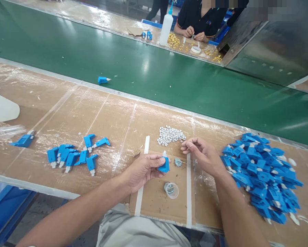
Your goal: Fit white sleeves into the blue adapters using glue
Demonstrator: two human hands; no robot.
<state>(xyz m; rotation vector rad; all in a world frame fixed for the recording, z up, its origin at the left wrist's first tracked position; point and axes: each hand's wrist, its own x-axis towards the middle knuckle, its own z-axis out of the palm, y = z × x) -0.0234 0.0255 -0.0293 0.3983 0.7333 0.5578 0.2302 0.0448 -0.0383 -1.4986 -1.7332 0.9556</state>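
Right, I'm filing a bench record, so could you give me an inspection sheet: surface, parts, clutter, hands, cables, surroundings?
Surface: cardboard-covered bench, white tape strips.
Parts: blue piece in left hand; scattered blue pieces at left, bigger blue heap at right; grey-white pile of small pieces.
Clutter: clear cup holding grey material; separate grey lump nearby.
Hands: left grips the blue piece; right hand beside the grey-white pile, grip unclear.
Cables: nothing seen.
Surroundings: green belt with another blue piece on it; co-worker opposite, near white bottle and gold parts.

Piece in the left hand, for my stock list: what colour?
Blue body, whitish tip; head view shows it.
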